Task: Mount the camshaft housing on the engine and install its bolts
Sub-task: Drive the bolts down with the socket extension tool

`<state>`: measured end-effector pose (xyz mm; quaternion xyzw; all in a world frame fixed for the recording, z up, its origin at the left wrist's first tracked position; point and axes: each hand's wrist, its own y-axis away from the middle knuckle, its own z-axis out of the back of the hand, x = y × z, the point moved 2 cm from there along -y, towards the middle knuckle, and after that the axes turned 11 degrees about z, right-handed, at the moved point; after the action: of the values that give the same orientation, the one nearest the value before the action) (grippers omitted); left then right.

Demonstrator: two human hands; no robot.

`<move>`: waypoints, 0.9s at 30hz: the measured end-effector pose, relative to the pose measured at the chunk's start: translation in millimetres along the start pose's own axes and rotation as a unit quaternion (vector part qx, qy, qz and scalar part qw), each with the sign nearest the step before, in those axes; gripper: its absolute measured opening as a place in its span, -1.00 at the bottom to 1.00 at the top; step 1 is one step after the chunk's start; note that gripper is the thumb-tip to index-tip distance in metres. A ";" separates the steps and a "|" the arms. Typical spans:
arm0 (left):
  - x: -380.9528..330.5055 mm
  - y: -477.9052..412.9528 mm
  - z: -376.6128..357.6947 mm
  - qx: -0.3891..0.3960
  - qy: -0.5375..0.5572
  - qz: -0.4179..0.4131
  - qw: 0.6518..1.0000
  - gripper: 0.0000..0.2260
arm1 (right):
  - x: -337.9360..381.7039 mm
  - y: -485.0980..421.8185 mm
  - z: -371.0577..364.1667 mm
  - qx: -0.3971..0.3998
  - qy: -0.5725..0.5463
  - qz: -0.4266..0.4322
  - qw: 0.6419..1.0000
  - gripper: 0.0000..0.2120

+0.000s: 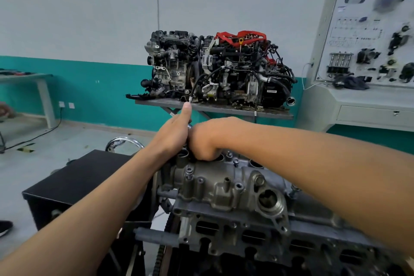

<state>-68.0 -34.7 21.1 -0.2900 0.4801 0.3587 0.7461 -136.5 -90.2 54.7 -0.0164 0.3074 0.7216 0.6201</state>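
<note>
Head view: camshaft housing (pixel 224 182) seated atop the engine (pixel 257 244); left hand (pixel 177 133) curled round a slim metal tool (pixel 190 126), thumb raised; right hand (pixel 205 142) fisted at the housing's far edge, touching the left; its contents hidden, grip undetermined.

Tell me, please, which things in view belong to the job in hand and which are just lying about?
Job in hand: camshaft housing; engine under it; a housing bolt; metal tool, held in the left hand; right hand, curled down beside it.
Lying about: display engines on a grey stand; training panel; black box; side table.
</note>
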 end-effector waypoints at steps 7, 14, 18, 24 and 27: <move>-1.8 2.1 -0.1 0.007 -0.012 -0.012 1.000 -0.34 | -6.8 -3.4 5.1 0.003 -0.058 -0.022 0.998 -0.71; 1.5 -0.4 -1.2 0.008 -0.005 -0.009 1.000 -0.36 | -0.4 8.7 -4.0 -0.011 0.002 -0.008 1.000 -0.69; 2.2 -4.4 -2.0 0.006 -0.016 -0.011 1.000 -0.42 | -3.8 8.0 -8.4 -0.055 -0.037 -0.028 0.997 -0.65; 3.6 -8.6 -2.2 0.004 -0.034 -0.005 0.999 -0.39 | -13.2 11.0 -6.8 -0.103 -0.079 -0.018 0.991 -0.90; 4.0 -11.6 -2.6 0.004 -0.043 -0.014 0.999 -0.39 | -10.1 8.9 -9.9 -0.068 -0.036 -0.004 0.997 -0.89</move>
<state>-58.7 -42.4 17.5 -0.2783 0.4452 0.3589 0.7717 -145.8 -104.1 54.5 -0.0339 0.2354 0.7385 0.6310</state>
